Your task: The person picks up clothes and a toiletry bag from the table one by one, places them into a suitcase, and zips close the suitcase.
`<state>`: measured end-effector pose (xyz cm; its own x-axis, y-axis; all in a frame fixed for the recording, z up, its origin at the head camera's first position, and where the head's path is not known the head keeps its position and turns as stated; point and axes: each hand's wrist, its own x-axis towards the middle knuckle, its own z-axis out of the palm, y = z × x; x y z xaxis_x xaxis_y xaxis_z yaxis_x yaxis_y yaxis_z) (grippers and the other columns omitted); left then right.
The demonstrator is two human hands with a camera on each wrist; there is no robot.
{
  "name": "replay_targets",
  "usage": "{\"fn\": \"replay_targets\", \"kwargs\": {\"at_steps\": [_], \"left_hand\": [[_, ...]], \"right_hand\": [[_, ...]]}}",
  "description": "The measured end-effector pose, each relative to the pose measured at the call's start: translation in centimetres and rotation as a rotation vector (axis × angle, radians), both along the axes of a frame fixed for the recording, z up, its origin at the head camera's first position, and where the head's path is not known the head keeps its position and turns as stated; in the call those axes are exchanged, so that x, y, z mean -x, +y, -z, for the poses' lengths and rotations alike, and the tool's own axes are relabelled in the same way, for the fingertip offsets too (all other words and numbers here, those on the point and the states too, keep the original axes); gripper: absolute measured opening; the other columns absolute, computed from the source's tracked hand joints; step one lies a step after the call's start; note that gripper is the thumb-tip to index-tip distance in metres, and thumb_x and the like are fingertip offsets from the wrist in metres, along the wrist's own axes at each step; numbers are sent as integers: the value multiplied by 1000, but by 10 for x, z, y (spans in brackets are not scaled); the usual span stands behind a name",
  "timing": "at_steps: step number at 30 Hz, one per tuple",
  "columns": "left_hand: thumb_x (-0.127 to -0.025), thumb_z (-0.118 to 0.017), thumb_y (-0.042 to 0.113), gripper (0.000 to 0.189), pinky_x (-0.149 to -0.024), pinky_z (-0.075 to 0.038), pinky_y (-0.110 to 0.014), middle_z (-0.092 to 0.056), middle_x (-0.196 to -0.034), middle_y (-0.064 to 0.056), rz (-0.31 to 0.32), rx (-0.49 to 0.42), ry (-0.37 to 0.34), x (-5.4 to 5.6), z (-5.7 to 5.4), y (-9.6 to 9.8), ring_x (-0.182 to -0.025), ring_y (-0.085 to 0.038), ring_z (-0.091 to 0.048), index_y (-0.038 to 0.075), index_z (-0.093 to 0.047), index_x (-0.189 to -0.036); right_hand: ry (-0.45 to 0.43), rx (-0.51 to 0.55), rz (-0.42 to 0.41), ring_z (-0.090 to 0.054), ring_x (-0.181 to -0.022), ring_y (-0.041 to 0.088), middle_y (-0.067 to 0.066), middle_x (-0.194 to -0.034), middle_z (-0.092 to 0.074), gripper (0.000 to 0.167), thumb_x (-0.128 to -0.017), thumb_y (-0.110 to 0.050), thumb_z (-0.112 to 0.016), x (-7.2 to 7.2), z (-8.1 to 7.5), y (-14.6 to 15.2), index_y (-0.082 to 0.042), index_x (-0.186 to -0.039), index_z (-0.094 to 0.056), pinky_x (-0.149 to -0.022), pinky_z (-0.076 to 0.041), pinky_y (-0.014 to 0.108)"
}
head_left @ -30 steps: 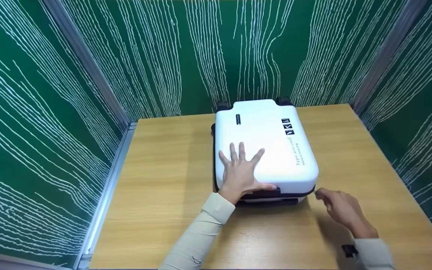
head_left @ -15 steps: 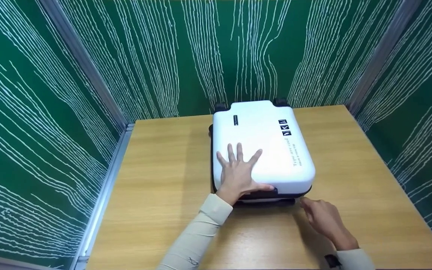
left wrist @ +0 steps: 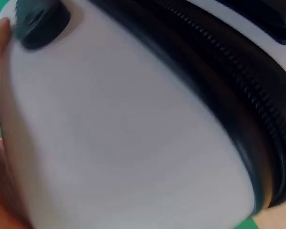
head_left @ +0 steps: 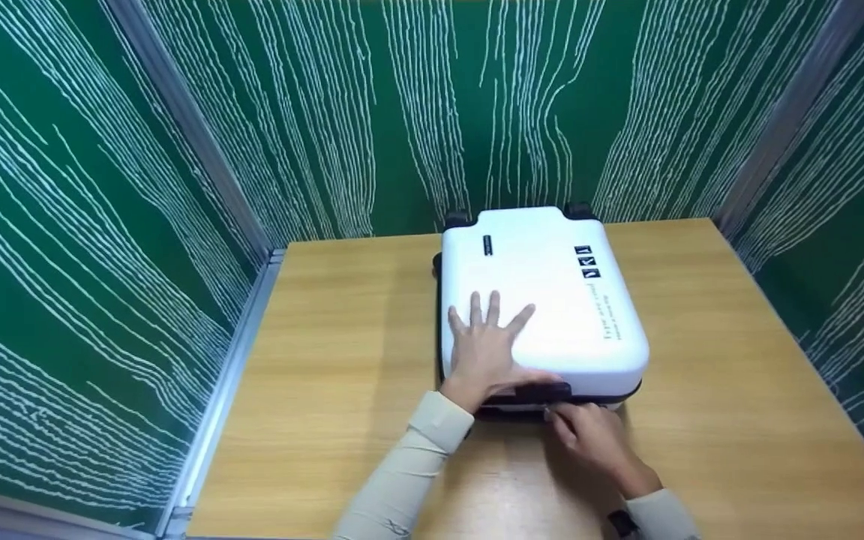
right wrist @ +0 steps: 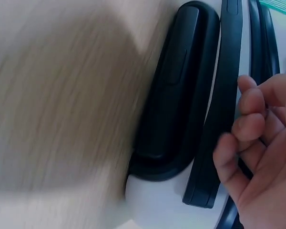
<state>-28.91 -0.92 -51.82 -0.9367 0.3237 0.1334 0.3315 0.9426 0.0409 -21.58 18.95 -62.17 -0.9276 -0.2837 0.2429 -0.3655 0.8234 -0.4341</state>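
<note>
A white hard-shell suitcase (head_left: 552,322) lies flat on the wooden table. Fingers spread, my left hand (head_left: 483,352) presses on its lid, with the thumb along the front edge. At the front seam, my right hand (head_left: 597,439) has curled fingers; thumb and index finger pinch at the zipper line, hiding the zipper pull. In the right wrist view those fingers (right wrist: 250,126) sit beside the black carry handle (right wrist: 219,109). The left wrist view shows the black zipper (left wrist: 248,88) running round the corner and a dark fitting (left wrist: 42,23) on the white shell.
Black wheels (head_left: 579,211) face the back panel. A recessed black trolley handle (right wrist: 169,86) sits low on the suitcase's front face. Green panels (head_left: 312,112) with white wavy lines enclose the table (head_left: 319,360) at the back and sides.
My right hand has moved left along the front seam, from the right front corner to near the middle. My left hand keeps its place on the lid. The head view has shifted slightly.
</note>
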Motion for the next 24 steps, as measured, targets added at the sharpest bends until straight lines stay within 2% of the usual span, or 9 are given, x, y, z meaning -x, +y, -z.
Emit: {"fn": "replay_targets", "kwargs": {"at_steps": [3,7,12,16,19,24], "left_hand": [[-65,-32,105,107,-115,-26,-74,-29,-169,2,38,-83,-6,8,-1,-17,-158,-36,-23,50,-29,-157],[-79,-40,95,86,-116,-30,-70,-36,-164,15,101,-274,-35,22,4,-41,-160,-24,-20,48,-44,-151],[-92,-50,74,63,-120,-28,-64,-40,-161,21,178,-491,-71,31,13,-61,-160,-15,-16,44,-52,-147],[-93,-57,65,60,-121,-28,-62,-42,-160,20,196,-542,-55,31,16,-67,-160,-15,-18,40,-54,-147],[-92,-58,64,60,-122,-28,-60,-43,-159,20,182,-535,-52,28,16,-69,-159,-15,-18,40,-54,-146],[-92,-57,65,60,-121,-30,-59,-45,-158,19,188,-525,-39,24,14,-66,-159,-15,-21,37,-55,-146]], "right_hand": [[-37,15,-11,-48,-55,3,-10,-70,-64,8,-92,-15,-69,1,-1,2,-19,-91,-75,-53,-40,26],[-52,34,-27,-48,-57,1,-11,-72,-66,9,-93,-16,-69,3,1,4,-21,-92,-76,-55,-41,25],[-13,49,-32,-53,-62,0,-9,-82,-74,11,-91,-12,-71,4,2,6,-21,-91,-77,-59,-47,28],[-24,64,-35,-52,-62,0,-9,-81,-73,11,-92,-11,-70,6,1,4,-21,-91,-77,-60,-46,25],[-21,77,-41,-50,-61,0,-10,-78,-71,12,-92,-10,-70,7,1,4,-20,-90,-76,-58,-44,23],[55,85,-36,-49,-60,-2,-9,-79,-74,13,-90,-7,-73,4,4,11,-19,-88,-78,-56,-42,21]]}}
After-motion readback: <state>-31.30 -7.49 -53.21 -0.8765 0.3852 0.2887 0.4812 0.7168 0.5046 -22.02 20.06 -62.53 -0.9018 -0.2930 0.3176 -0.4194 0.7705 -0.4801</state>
